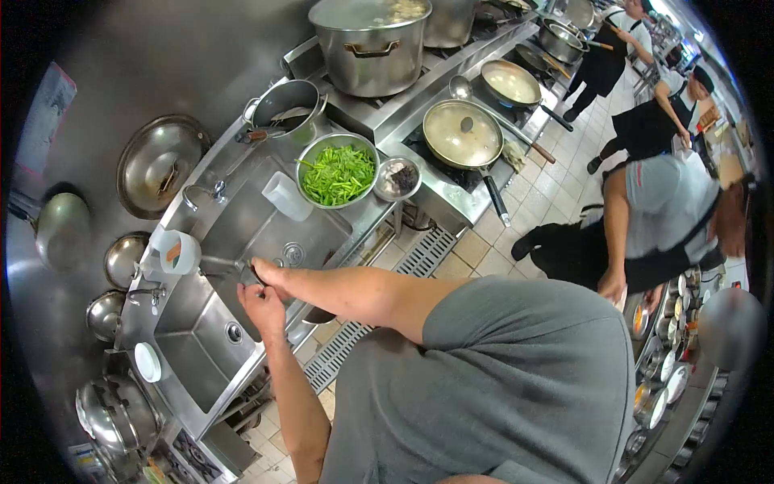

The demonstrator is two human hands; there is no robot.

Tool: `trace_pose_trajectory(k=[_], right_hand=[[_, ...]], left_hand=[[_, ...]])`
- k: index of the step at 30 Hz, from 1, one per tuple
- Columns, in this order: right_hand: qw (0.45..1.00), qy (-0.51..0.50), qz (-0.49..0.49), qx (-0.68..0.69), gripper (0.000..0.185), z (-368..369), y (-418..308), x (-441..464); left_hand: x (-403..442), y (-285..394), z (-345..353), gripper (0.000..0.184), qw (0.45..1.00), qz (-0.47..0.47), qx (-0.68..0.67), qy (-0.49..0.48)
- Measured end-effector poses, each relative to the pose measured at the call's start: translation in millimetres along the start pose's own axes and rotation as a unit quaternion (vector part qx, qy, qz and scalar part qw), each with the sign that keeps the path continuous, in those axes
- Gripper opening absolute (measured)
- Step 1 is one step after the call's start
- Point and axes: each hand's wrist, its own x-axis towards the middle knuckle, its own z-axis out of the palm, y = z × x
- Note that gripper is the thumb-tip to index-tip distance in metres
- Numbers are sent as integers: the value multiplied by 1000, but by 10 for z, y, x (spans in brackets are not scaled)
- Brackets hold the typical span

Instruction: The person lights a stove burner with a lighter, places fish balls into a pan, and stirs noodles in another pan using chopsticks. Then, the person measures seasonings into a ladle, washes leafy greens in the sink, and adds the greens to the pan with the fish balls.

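Note:
My left hand (262,308) and my right hand (270,274) are close together over the divider between two steel sink basins. Both have curled fingers around a small, dark, thin item that is too small to name. A steel bowl of cut green vegetables (337,173) sits on the far side of the sink, beside a smaller bowl with dark contents (397,178). A white plastic container (287,196) lies in the upper basin.
A white tub (175,252) and a round white lid (147,362) rest near the taps. A large stockpot (371,60) and a lidded pan (463,135) are on the stoves. Several people in aprons, one close behind on the right (665,214), stand along the aisle.

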Motion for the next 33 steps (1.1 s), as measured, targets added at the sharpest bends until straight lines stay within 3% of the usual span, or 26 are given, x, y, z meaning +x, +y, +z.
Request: trace_pose_trajectory(k=[2, 4, 6, 7, 8, 9, 10, 12, 13, 14, 16, 17, 19, 20, 22, 23, 24, 26, 28, 30, 33], right_hand=[[975, 140, -60, -164, 36, 20, -71, -129], [962, 121, -51, -241, 35, 24, -15, -134], [920, 112, -69, -368, 34, 36, 1, -150], [894, 110, -78, -428, 34, 27, 12, -177], [862, 110, -88, -487, 34, 8, 3, -208], [826, 112, -97, -544, 34, -30, -20, -230], [824, 121, -98, -545, 34, -54, 9, -216], [756, 166, -206, -599, 38, -76, 65, -201], [693, 113, -242, -669, 44, -63, 13, -357], [596, 120, -199, -769, 55, -8, 8, -496], [564, 114, -207, -791, 49, 57, -49, -951], [560, 122, -208, -792, 49, -35, -14, -813], [710, 30, -135, -690, 49, -392, 117, -309], [708, 38, -137, -692, 49, -519, 202, -158], [870, -39, -135, -474, 47, -524, 256, -203], [945, -25, -19, -325, 42, -453, 246, -407], [945, -24, -17, -326, 42, -455, 317, -372], [983, -134, -36, -122, 38, -387, 461, -319], [974, -193, -54, -110, 35, -60, 388, -566], [974, -227, 8, 24, 28, 229, 329, -547], [934, -349, -4, 72, 28, 409, 385, 151]], left_hand=[[-101, 39, 134, 16, 999, -20, -28, 33], [-213, -9, 189, 16, 980, -85, -174, 44], [-240, -100, 248, 18, 972, -94, -205, 61], [-318, -82, 242, 19, 896, -188, -395, 74], [-361, -61, 243, 20, 773, -272, -567, 82], [-379, -65, 236, 20, 770, -271, -572, 77], [-426, -105, 211, 21, 750, -269, -597, 94], [-494, -57, 160, 20, 714, -248, -647, 99], [-487, 62, 76, 19, 714, -269, -640, 91], [-500, 161, -35, 19, 713, -292, -631, 85], [-471, 336, -157, 17, 711, -310, -626, 73], [-451, 364, -163, 16, 738, -301, -602, 50], [-403, 398, -103, 15, 760, -283, -585, 21], [-412, 357, -50, 12, 821, -236, -519, 25], [-424, 299, 0, 15, 917, -136, -373, 41], [-412, 252, -46, 20, 942, -101, -319, 29], [-406, 236, -113, 20, 941, -103, -321, 30], [-345, 232, -271, 16, 990, 71, -113, 42], [-179, 299, -527, 15, 995, 83, -58, 11], [-50, 509, -829, 18, 996, 90, -6, -18], [57, 949, -1334, 31, 980, 117, 157, -27]])
